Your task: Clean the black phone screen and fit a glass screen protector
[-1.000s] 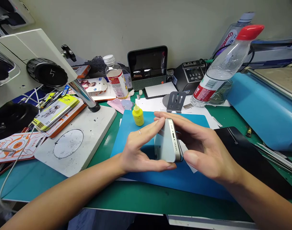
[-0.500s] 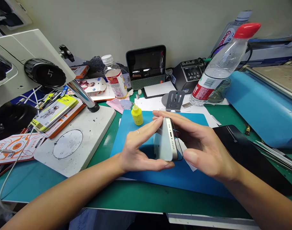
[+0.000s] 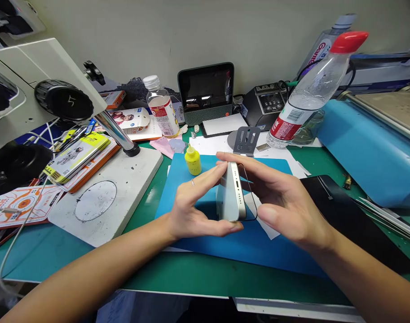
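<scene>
My left hand [image 3: 198, 204] is closed around a smartphone [image 3: 230, 197], gripping it by its edges between thumb and fingers. The phone stands tilted on its long side, its pale back to the left and its bottom edge with the charging port towards me. Just right of its front is a thin clear screen protector [image 3: 257, 211] with a dark rim, seen nearly edge-on. My right hand [image 3: 285, 197] holds this protector at its edges, fingertips at the top and thumb near the lower corner. The phone's display side is hidden from me.
Under my hands lies a blue mat [image 3: 198, 246], with a yellow squeeze bottle [image 3: 193, 161] and a white paper piece [image 3: 267, 226] on it. A microscope stand [image 3: 103, 202] is at left. A red-capped bottle [image 3: 295, 121] and a black sheet [image 3: 346, 215] are at right.
A wider gap now shows between the phone and the screen protector at their near end. The phone has turned slightly and shifted a little left; both hands keep their grip.
</scene>
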The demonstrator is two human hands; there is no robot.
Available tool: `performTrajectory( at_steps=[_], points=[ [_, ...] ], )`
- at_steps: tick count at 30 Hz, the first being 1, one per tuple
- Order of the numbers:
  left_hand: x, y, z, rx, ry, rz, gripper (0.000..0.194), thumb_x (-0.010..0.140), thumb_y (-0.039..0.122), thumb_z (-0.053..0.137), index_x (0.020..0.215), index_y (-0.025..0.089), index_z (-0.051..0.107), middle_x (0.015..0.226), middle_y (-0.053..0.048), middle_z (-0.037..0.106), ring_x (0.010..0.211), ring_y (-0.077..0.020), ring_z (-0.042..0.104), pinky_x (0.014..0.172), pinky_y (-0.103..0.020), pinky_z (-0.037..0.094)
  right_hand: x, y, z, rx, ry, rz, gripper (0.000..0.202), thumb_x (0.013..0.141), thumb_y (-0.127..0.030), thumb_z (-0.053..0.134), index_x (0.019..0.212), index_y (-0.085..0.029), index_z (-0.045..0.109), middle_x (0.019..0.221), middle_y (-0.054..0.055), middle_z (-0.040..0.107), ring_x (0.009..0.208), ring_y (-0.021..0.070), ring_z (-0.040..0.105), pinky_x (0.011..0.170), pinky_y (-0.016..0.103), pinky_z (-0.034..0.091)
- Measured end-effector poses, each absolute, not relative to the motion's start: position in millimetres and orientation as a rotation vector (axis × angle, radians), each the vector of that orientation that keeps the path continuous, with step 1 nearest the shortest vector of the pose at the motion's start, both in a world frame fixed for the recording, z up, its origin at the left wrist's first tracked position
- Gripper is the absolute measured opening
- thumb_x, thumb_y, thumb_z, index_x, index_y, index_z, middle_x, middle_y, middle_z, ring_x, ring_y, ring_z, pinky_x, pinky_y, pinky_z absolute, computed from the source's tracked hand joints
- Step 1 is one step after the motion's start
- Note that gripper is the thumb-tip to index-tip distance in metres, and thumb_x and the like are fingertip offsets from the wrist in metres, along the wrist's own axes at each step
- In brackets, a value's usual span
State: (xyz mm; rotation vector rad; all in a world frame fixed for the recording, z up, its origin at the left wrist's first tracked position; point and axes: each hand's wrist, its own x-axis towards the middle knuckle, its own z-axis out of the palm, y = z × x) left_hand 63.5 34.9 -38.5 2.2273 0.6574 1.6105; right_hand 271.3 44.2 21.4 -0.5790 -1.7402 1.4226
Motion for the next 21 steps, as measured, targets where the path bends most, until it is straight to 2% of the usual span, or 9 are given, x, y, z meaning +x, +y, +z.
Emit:
performTrajectory(
  at_steps=[6, 14, 18, 21],
  points=[
    [65.1, 34.3, -38.1, 2.19, 0.648, 1.627, 0.095, 0.076, 0.044, 0.087, 0.156, 0.019, 0.044, 0.148, -0.017, 0.06, 0.132, -0.034, 0.063, 0.105, -0.038, 0.059, 269.5, 44.0, 20.2, -0.562, -1.7, 1.459, 0.064, 0.08, -0.026, 0.07, 0.142, -0.034, 0.061, 0.153, 0.003, 0.058, 0.139, 0.0357, 0.054, 0.115, 0.054, 0.047],
    [67.4, 31.2, -36.1, 2.108, 0.665, 1.604, 0.094, 0.075, 0.038, 0.088, 0.157, 0.021, 0.044, 0.146, -0.017, 0.062, 0.128, -0.0333, 0.066, 0.106, -0.042, 0.059, 269.5, 43.1, 20.9, -0.606, -1.703, 1.43, 0.058, 0.083, -0.038, 0.073, 0.14, -0.033, 0.062, 0.151, 0.004, 0.06, 0.138, 0.0344, 0.056, 0.116, 0.052, 0.047],
    [70.7, 28.6, -35.4, 2.029, 0.683, 1.602, 0.093, 0.075, 0.036, 0.089, 0.156, 0.023, 0.044, 0.147, -0.015, 0.062, 0.128, -0.0318, 0.066, 0.109, -0.042, 0.057, 269.4, 43.2, 16.4, -0.61, -1.7, 1.427, 0.067, 0.082, -0.049, 0.076, 0.145, -0.034, 0.057, 0.151, 0.006, 0.059, 0.136, 0.0331, 0.058, 0.115, 0.051, 0.047],
    [73.4, 27.0, -35.9, 1.959, 0.697, 1.624, 0.091, 0.075, 0.038, 0.088, 0.154, 0.023, 0.046, 0.146, -0.014, 0.063, 0.128, -0.0307, 0.066, 0.109, -0.04, 0.057, 269.0, 45.0, 15.3, -0.611, -1.729, 1.399, 0.07, 0.079, -0.05, 0.081, 0.143, -0.034, 0.057, 0.15, 0.006, 0.058, 0.136, 0.0318, 0.057, 0.115, 0.05, 0.046]
  ],
)
